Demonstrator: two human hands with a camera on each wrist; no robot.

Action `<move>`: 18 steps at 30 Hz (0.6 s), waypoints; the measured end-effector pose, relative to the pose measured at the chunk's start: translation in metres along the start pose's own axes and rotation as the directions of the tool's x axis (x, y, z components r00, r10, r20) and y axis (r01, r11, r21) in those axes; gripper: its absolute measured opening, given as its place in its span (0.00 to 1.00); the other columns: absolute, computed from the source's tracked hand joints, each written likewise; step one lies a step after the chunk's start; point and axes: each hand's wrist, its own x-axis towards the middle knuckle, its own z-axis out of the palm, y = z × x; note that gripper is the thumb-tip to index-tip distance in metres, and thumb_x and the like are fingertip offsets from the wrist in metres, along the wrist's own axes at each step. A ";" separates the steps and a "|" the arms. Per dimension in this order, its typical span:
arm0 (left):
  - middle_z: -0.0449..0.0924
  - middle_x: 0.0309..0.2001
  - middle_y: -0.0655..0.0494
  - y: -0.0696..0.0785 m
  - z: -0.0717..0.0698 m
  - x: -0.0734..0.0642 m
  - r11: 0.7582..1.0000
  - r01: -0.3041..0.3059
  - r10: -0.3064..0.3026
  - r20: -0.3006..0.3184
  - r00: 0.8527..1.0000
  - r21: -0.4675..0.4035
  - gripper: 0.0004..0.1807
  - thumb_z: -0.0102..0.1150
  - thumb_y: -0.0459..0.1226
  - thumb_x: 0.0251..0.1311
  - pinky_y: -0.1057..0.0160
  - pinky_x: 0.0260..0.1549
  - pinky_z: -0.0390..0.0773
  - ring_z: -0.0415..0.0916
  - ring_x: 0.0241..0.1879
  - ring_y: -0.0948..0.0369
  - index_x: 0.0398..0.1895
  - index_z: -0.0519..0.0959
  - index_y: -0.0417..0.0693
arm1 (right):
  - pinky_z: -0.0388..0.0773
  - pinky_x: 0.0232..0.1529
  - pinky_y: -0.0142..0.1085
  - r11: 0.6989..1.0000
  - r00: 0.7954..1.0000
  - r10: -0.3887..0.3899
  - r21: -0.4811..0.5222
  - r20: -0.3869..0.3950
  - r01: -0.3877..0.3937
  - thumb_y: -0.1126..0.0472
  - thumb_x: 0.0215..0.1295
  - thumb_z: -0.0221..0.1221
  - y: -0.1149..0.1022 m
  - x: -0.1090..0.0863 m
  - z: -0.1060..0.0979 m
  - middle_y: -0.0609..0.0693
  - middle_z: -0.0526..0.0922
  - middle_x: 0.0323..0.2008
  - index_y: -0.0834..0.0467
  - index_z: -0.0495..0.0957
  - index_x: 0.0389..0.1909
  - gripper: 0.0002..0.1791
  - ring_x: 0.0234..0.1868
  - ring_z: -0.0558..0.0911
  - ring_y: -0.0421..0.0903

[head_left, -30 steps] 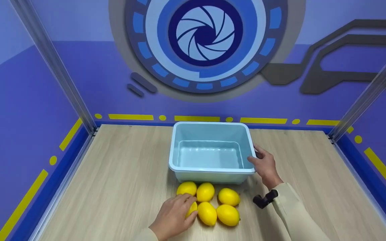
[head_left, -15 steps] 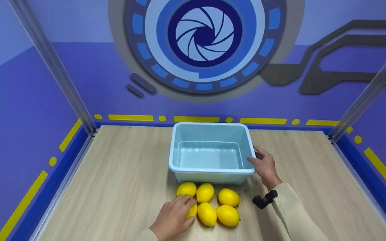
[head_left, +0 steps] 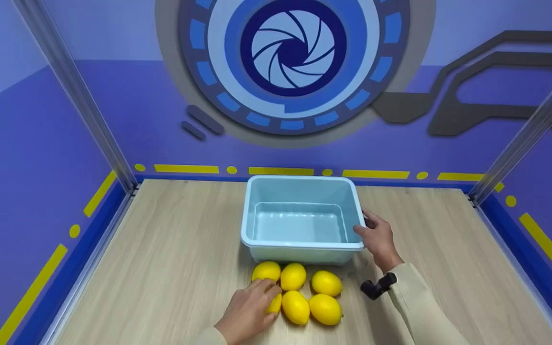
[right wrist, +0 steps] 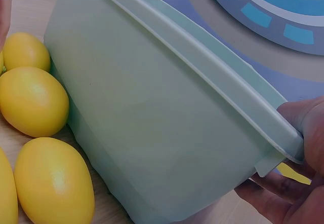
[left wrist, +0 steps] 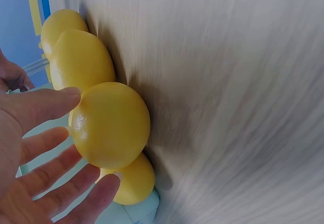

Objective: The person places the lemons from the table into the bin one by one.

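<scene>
Several yellow lemons lie on the table in two rows before a light-blue plastic bin [head_left: 300,253]. My left hand [head_left: 248,309] is over the front-left lemon [head_left: 274,304] and hides part of it. In the left wrist view, the thumb and the fairly straight fingers [left wrist: 76,181] spread around that lemon [left wrist: 112,125] without closing on it; whether they touch it I cannot tell. At the bin's right side, my right hand [head_left: 375,238] grips the rim, thumb on top and fingers beneath, as the right wrist view also shows. Nothing lies inside the bin.
The wooden table [head_left: 175,249] extends to both sides of the bin. A blue printed wall [head_left: 199,153] stands close behind it, with metal posts [head_left: 89,110] at the corners. A black device [head_left: 379,286] is at the right wrist.
My left thumb has drawn slightly back from the front-left lemon. The right hand, the bin and the lemons stay in place.
</scene>
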 end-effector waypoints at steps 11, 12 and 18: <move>0.75 0.54 0.58 -0.001 0.000 0.001 1.000 -0.003 0.003 0.008 1.000 0.003 0.25 0.69 0.47 0.52 0.60 0.28 0.79 0.74 0.49 0.59 0.54 0.78 0.54 | 0.66 0.67 0.52 1.000 1.000 0.014 -0.003 0.006 -0.014 0.65 0.67 0.53 -0.001 0.001 0.000 0.63 0.61 0.72 0.54 0.54 0.75 0.36 0.71 0.64 0.60; 0.74 0.54 0.58 -0.001 0.000 0.002 1.000 -0.002 0.002 0.008 1.000 0.003 0.24 0.69 0.47 0.52 0.60 0.28 0.79 0.74 0.49 0.59 0.54 0.78 0.54 | 0.66 0.68 0.52 1.000 1.000 0.016 -0.003 0.005 -0.016 0.65 0.67 0.53 -0.001 0.001 0.000 0.62 0.61 0.72 0.53 0.54 0.75 0.36 0.71 0.64 0.59; 0.75 0.52 0.57 0.000 0.001 0.002 1.000 0.012 -0.012 0.018 1.000 0.006 0.24 0.69 0.48 0.51 0.60 0.26 0.78 0.73 0.48 0.59 0.52 0.79 0.54 | 0.65 0.68 0.52 1.000 1.000 0.018 -0.013 0.006 -0.018 0.65 0.68 0.53 -0.002 0.000 0.000 0.62 0.59 0.73 0.53 0.54 0.75 0.35 0.72 0.63 0.60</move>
